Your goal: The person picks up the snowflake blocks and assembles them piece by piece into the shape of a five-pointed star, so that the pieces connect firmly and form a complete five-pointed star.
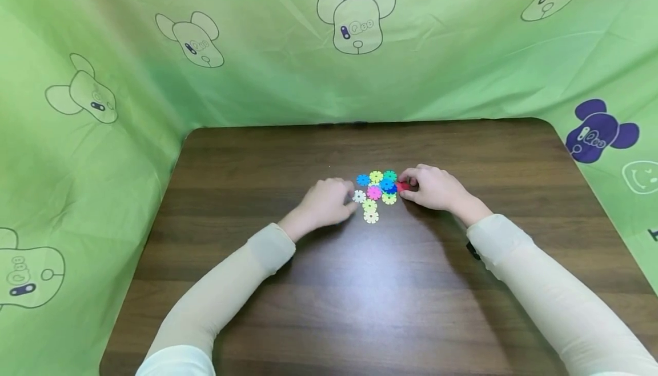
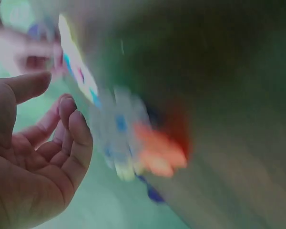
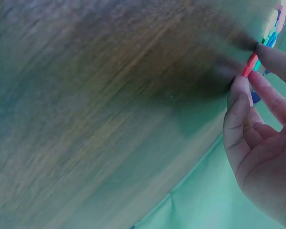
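Note:
Flat notched plastic discs, the snowflake building kind, lie in a cluster in the middle of the table, some overlapping. Among them are a pink disc [image 1: 374,192], a white disc [image 1: 358,196] and a green disc [image 1: 389,176]. On the cluster's right edge, my right hand [image 1: 434,188] has its thumb and fingers around a red disc [image 3: 249,65]. At the left side my left hand [image 1: 326,202] hovers or rests beside the white disc, fingers bent loosely and thumb apart. Its palm [image 2: 33,176] shows nothing held; the discs there are blurred.
The brown wooden table [image 1: 288,319] has a rounded far edge. Green cloth [image 1: 267,44] printed with bear heads hangs behind and at both sides. A pale yellow disc [image 1: 370,216] lies nearest the person.

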Available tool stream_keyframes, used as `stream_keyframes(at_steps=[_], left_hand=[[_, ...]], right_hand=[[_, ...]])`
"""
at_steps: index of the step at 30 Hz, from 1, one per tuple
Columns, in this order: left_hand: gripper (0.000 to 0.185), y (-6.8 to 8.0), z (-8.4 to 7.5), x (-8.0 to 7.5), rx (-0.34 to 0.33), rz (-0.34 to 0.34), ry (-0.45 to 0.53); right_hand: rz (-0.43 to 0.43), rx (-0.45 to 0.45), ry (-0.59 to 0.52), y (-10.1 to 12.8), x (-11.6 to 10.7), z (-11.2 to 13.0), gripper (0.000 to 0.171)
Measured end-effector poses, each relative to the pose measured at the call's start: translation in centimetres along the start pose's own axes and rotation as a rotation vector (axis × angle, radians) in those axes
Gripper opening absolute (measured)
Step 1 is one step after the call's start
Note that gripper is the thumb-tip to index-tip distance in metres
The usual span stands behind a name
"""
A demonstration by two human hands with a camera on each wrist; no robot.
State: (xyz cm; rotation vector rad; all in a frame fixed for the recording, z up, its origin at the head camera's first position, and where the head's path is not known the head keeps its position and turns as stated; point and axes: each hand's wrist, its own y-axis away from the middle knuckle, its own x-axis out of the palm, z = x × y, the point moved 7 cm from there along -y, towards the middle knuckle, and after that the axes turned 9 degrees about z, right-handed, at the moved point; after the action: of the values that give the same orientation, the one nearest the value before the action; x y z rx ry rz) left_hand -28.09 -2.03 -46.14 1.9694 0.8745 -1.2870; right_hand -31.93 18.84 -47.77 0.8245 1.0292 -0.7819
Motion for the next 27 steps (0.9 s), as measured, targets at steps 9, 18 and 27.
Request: stream_keyframes(at_steps=[9,18,27], left_hand=[[0.041,-0.8,-2.9,2.8,-0.007,0.054,-0.099],[0.033,-1.1,-3.0,3.1,-0.026,0.046,-0.027],[0.022,-1.0,-1.1,2.4,-0.061,0.032,0.400]], right_hand=[[0.081,0.008,-0.077,-0.3,0.4,0.0,0.029],[0.076,0.021,-0.194,0.3,0.4,-0.1,0.029],[-0.015,-0.029,-0.299,2.0,0.2,-0.1,0.022]])
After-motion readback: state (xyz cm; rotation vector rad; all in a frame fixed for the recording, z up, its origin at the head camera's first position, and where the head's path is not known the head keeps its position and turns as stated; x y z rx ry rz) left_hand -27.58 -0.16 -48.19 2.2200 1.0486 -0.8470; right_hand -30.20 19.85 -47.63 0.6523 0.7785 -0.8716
